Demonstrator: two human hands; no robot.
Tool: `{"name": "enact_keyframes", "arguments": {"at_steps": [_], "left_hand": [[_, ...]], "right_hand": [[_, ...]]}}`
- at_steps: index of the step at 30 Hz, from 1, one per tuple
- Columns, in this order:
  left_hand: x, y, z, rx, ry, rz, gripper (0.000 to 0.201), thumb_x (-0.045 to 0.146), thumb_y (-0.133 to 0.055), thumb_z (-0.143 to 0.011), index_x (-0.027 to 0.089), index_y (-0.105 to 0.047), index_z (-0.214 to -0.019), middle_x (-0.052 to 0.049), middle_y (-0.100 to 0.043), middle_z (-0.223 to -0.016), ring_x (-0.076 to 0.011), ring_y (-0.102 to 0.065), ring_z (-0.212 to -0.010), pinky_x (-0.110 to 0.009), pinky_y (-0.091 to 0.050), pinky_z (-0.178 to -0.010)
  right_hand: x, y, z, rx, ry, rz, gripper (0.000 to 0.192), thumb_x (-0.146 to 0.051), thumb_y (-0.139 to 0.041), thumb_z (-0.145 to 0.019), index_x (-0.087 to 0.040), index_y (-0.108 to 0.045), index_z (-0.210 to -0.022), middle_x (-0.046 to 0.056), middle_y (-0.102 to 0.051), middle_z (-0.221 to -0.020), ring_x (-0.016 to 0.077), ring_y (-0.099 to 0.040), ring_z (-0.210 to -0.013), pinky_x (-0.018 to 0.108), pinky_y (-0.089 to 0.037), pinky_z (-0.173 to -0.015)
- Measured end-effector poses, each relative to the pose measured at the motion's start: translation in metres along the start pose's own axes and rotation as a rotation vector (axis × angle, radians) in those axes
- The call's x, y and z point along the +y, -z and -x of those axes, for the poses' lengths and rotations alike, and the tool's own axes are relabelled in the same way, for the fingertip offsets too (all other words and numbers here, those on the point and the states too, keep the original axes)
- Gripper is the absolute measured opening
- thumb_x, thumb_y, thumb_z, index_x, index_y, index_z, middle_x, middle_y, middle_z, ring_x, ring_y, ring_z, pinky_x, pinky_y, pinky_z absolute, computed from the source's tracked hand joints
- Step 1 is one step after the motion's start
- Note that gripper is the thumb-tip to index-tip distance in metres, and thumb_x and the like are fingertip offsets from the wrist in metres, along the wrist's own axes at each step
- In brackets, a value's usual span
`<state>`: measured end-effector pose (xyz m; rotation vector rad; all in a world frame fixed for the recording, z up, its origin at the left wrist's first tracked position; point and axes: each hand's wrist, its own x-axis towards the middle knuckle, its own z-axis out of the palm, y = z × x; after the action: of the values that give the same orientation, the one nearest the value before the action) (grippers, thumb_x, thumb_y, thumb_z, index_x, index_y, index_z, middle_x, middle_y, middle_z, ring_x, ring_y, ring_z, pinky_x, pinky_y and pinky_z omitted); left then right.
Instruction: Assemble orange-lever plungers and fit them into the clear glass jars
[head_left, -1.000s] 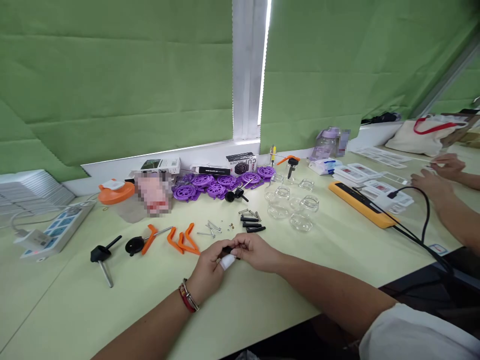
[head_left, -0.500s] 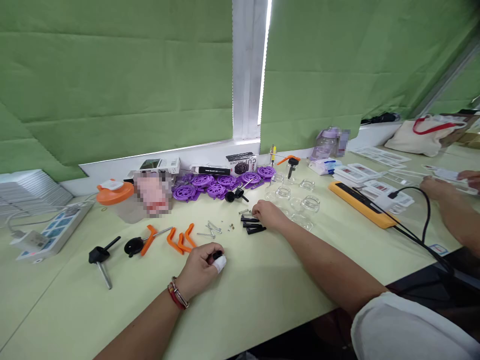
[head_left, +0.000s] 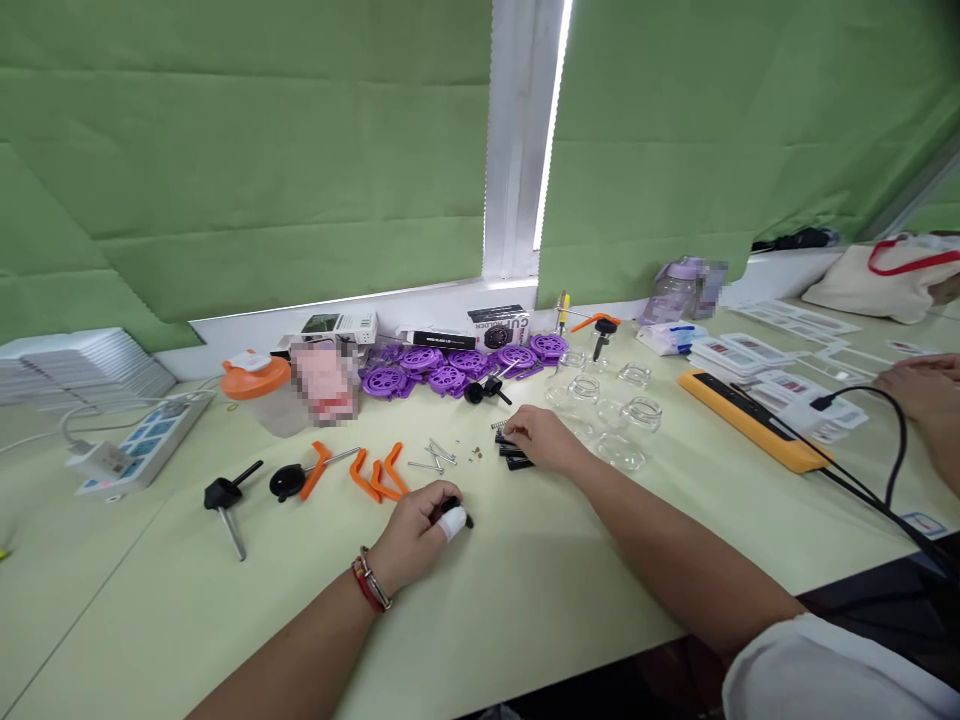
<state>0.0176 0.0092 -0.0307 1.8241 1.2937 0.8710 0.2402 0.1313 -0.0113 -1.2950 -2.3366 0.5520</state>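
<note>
Pale green counter (head_left: 525, 600). Strewn with orange clips (head_left: 375, 472), loose screws (head_left: 433, 458), purple wheels (head_left: 450, 368), clear glass jars (head_left: 626, 420), a yellow power strip (head_left: 750, 425), a white power strip (head_left: 139, 445), a black-handled tool (head_left: 225, 500).

The black-and-white box (head_left: 498, 326) by the window sill bears large letters, seemingly "CUT" over "SOLDER", though only in part legible. The flat black box (head_left: 439, 339) beside it carries a white line of print too small to read.
</note>
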Motion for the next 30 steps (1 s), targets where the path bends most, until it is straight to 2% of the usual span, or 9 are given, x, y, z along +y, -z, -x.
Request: {"name": "enact_keyframes", "arguments": {"at_steps": [6, 10, 13, 15, 18, 20, 23, 26, 30], "left_hand": [[0.002, -0.005, -0.001, -0.015, -0.075, -0.094, 0.015, 0.025, -0.047, -0.086, 0.020, -0.058, -0.095, -0.001, -0.063, -0.080, -0.0126, -0.054, -0.069, -0.024, -0.043, -0.064], [0.005, -0.009, -0.001, -0.031, -0.186, -0.264, 0.021, 0.023, -0.048, -0.086, 0.023, -0.065, -0.098, -0.003, -0.067, -0.091, -0.0158, -0.060, -0.084, -0.027, -0.046, -0.074], [0.004, 0.011, -0.004, 0.070, -0.200, -0.543, 0.026, 0.029, -0.053, -0.082, 0.023, -0.064, -0.105, -0.006, -0.066, -0.105, -0.0219, -0.059, -0.096, -0.033, -0.047, -0.080], [0.002, 0.040, -0.005, 0.271, -0.067, -0.758, 0.029, 0.030, -0.050, -0.083, 0.021, -0.063, -0.107, -0.008, -0.064, -0.110, -0.0260, -0.056, -0.102, -0.037, -0.047, -0.080], [-0.008, 0.094, -0.002, 0.596, 0.315, -1.005, 0.034, 0.031, -0.040, -0.085, 0.017, -0.063, -0.106, -0.014, -0.061, -0.113, -0.0328, -0.051, -0.106, -0.043, -0.046, -0.078], [-0.018, 0.124, 0.002, 0.596, 0.564, -1.068, 0.039, 0.034, -0.038, -0.084, 0.014, -0.061, -0.108, -0.018, -0.059, -0.111, -0.0369, -0.050, -0.106, -0.045, -0.047, -0.073], [-0.036, 0.148, 0.009, 0.425, 0.795, -0.962, 0.043, 0.038, -0.041, -0.080, 0.015, -0.056, -0.114, -0.019, -0.059, -0.110, -0.0362, -0.054, -0.100, -0.043, -0.048, -0.068], [-0.048, 0.154, 0.011, 0.268, 0.847, -0.842, 0.038, 0.030, -0.042, -0.077, 0.018, -0.057, -0.109, -0.016, -0.060, -0.105, -0.0316, -0.059, -0.093, -0.039, -0.048, -0.066], [-0.050, 0.156, 0.011, 0.391, 0.821, -0.848, 0.039, 0.031, -0.045, -0.074, 0.019, -0.058, -0.108, -0.016, -0.059, -0.105, -0.0316, -0.058, -0.094, -0.039, -0.048, -0.068]], "right_hand": [[-0.047, -0.018, 0.033, -0.311, 0.237, -0.180, 0.025, -0.037, -0.065, -0.076, -0.018, -0.067, -0.092, 0.003, -0.063, -0.086, 0.0137, -0.055, -0.072, 0.023, -0.038, -0.062], [-0.054, -0.029, 0.042, -0.333, 0.264, -0.019, 0.010, -0.022, -0.061, -0.078, -0.016, -0.067, -0.083, 0.003, -0.062, -0.079, 0.0153, -0.055, -0.075, 0.024, -0.035, -0.065], [-0.047, -0.027, 0.042, -0.324, 0.192, 0.073, 0.010, -0.018, -0.062, -0.077, -0.015, -0.068, -0.084, 0.005, -0.062, -0.084, 0.0178, -0.056, -0.080, 0.024, -0.035, -0.066], [-0.040, -0.021, 0.042, -0.320, 0.083, 0.102, 0.012, -0.021, -0.066, -0.074, -0.015, -0.068, -0.084, 0.006, -0.061, -0.086, 0.0190, -0.056, -0.081, 0.024, -0.035, -0.064], [-0.030, -0.013, 0.041, -0.330, -0.006, 0.111, 0.012, -0.024, -0.068, -0.073, -0.016, -0.068, -0.082, 0.006, -0.061, -0.086, 0.0193, -0.056, -0.080, 0.024, -0.034, -0.062], [-0.025, -0.009, 0.041, -0.334, 0.002, 0.117, 0.012, -0.024, -0.067, -0.073, -0.017, -0.067, -0.082, 0.006, -0.061, -0.087, 0.0198, -0.056, -0.081, 0.024, -0.034, -0.062], [-0.021, -0.006, 0.040, -0.346, 0.017, 0.131, 0.010, -0.025, -0.067, -0.073, -0.017, -0.065, -0.079, 0.005, -0.061, -0.086, 0.0197, -0.056, -0.080, 0.024, -0.034, -0.062], [-0.017, -0.007, 0.038, -0.360, 0.015, 0.148, 0.011, -0.026, -0.068, -0.072, -0.017, -0.062, -0.073, 0.004, -0.060, -0.082, 0.0186, -0.055, -0.077, 0.023, -0.032, -0.059], [-0.014, -0.008, 0.037, -0.355, 0.000, 0.170, 0.012, -0.024, -0.069, -0.070, -0.017, -0.059, -0.071, 0.004, -0.059, -0.082, 0.0176, -0.055, -0.074, 0.023, -0.031, -0.056]]}}
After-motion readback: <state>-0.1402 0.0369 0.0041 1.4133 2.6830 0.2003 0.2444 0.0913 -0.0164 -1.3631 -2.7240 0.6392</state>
